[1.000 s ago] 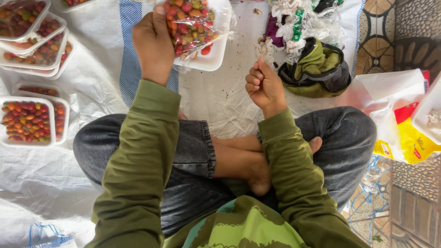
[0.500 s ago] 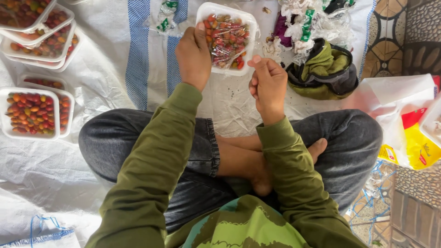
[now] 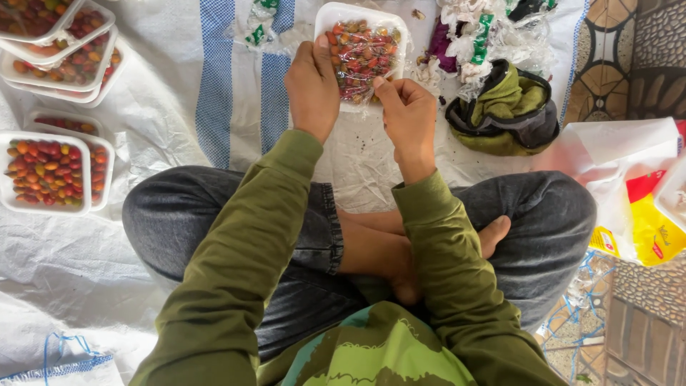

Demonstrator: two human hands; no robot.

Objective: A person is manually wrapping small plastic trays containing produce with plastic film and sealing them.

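A white foam tray (image 3: pixel 327 16) full of small red, orange and green fruits (image 3: pixel 361 51) lies on the white woven sheet ahead of my crossed legs, covered with clear plastic film. My left hand (image 3: pixel 312 86) grips the tray's left edge with the thumb on top. My right hand (image 3: pixel 405 107) pinches the film at the tray's near right corner. Both arms wear olive-green sleeves.
Several filled fruit trays (image 3: pixel 44 171) sit stacked at the left and upper left (image 3: pixel 61 50). An olive-green cloth bundle (image 3: pixel 509 107) and crumpled plastic wrappers (image 3: pixel 471 28) lie at the right. White and yellow bags (image 3: pixel 643 214) rest at the far right, beside patterned floor tiles (image 3: pixel 629 57).
The tray came down from being held up in my left hand to the sheet. My right hand moved up to the tray and took hold of the film.
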